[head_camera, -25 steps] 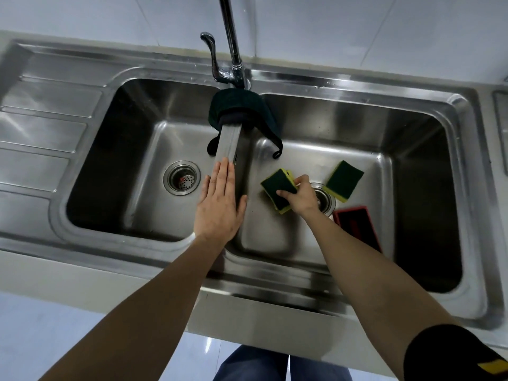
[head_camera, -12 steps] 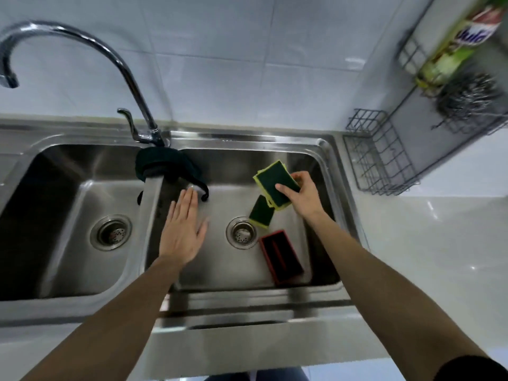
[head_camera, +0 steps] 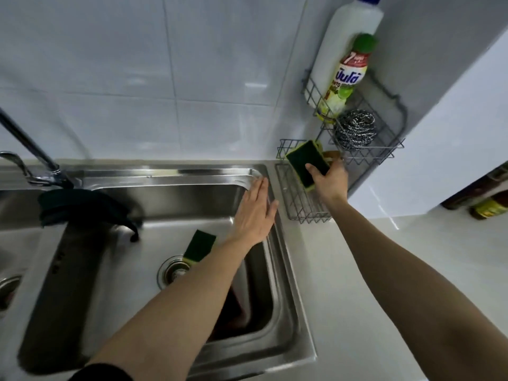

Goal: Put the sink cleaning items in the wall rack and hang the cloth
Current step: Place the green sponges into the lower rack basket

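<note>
Sink [head_camera: 288, 270] holds one sponge [head_camera: 199, 244]; right hand [head_camera: 330, 180] grips another sponge [head_camera: 308, 162].

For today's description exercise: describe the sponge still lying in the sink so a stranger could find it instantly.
Start at the right basin of the steel sink. On its floor, beside the round drain, lies a green sponge with a yellow underside. Unlike the matching sponge held at the wire rack, nobody touches it.

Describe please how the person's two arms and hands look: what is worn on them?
Both forearms are bare. The left hand and the right hand wear no gloves, and no rings or watch show. Only a dark sleeve edge shows on the left upper arm, at the bottom of the picture. No sleeve shows on the right arm.
</note>
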A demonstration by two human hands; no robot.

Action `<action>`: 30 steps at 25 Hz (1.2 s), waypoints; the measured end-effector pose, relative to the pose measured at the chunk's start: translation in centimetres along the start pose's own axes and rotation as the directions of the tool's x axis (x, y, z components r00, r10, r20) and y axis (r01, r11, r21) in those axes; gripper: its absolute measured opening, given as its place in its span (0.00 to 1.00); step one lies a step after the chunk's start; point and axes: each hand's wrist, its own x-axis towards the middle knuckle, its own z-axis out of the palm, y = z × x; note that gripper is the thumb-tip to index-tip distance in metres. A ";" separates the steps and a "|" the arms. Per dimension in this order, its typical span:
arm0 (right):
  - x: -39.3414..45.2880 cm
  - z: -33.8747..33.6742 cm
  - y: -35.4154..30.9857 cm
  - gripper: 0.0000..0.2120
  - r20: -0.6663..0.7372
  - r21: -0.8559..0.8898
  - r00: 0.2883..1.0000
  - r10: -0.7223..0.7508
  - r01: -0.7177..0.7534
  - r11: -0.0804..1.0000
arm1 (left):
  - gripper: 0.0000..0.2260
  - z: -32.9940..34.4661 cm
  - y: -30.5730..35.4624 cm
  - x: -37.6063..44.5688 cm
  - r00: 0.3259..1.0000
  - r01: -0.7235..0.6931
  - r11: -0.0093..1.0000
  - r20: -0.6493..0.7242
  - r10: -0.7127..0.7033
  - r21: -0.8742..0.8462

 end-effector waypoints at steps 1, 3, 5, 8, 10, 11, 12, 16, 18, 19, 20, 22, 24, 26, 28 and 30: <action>1.3 0.0 0.4 0.23 -0.006 -0.057 1.000 0.021 -0.021 0.998 | 0.28 1.2 1.0 1.1 1.000 0.015 0.999 0.010 -0.014 -0.052; 3.4 0.8 1.2 0.25 0.034 -0.168 0.998 0.052 -0.046 0.985 | 0.27 3.3 2.3 2.9 0.998 0.048 0.990 0.035 -0.044 -0.133; 4.9 1.9 1.6 0.25 0.079 -0.235 0.995 0.060 -0.040 0.971 | 0.27 5.1 3.1 4.3 0.997 0.060 0.983 0.051 -0.052 -0.171; 6.4 3.5 1.5 0.24 0.089 -0.199 0.996 0.014 0.004 0.980 | 0.27 6.9 3.5 5.4 0.998 0.049 0.974 0.059 -0.037 -0.223; 7.4 4.3 1.6 0.25 0.111 -0.198 0.994 0.005 0.017 0.980 | 0.27 7.8 3.3 6.1 0.998 0.041 0.969 0.053 -0.029 -0.244; 7.8 4.8 1.8 0.25 0.131 -0.212 0.991 0.012 0.017 0.977 | 0.27 8.1 3.1 6.3 0.999 0.040 0.967 0.042 -0.031 -0.253; 8.2 5.2 2.0 0.26 0.150 -0.232 0.988 0.025 0.011 0.973 | 0.27 8.4 3.0 6.5 0.999 0.041 0.963 0.029 -0.035 -0.265; 8.8 6.0 2.3 0.24 0.172 -0.283 0.984 0.040 0.011 0.959 | 0.27 8.9 3.1 6.8 0.999 0.033 0.960 -0.010 -0.038 -0.278; 8.8 6.2 2.3 0.21 0.160 -0.351 0.987 -0.017 0.073 0.933 | 0.26 9.1 3.1 6.9 0.999 0.030 0.960 -0.023 -0.038 -0.280; 8.8 6.2 2.2 0.20 0.157 -0.395 0.986 -0.048 0.107 0.912 | 0.26 9.2 3.1 6.9 0.999 0.031 0.960 -0.028 -0.040 -0.279; 8.8 6.2 2.2 0.20 0.156 -0.430 0.985 -0.078 0.139 0.892 | 0.26 9.3 3.0 6.9 0.999 0.032 0.959 -0.030 -0.042 -0.281; 8.8 6.1 2.1 0.21 0.148 -0.470 0.981 -0.127 0.183 0.864 | 0.26 9.3 3.0 6.9 0.999 0.034 0.959 -0.031 -0.044 -0.282; 9.0 5.8 1.9 0.21 0.135 -0.468 0.978 -0.156 0.202 0.860 | 0.26 9.3 3.0 6.9 0.999 0.031 0.964 -0.031 -0.040 -0.264; 9.0 5.6 1.7 0.19 0.094 -0.410 0.984 -0.154 0.179 0.894 | 0.26 9.2 3.0 7.0 0.999 0.029 0.967 -0.026 -0.037 -0.252; 8.7 5.5 1.5 0.20 0.030 -0.310 0.989 -0.144 0.146 0.939 | 0.27 9.2 2.8 7.0 0.999 0.029 0.970 -0.017 -0.034 -0.241; 8.7 5.5 1.4 0.21 -0.019 -0.227 0.993 -0.118 0.110 0.968 | 0.27 9.1 2.8 7.0 1.000 0.026 0.973 -0.011 -0.029 -0.229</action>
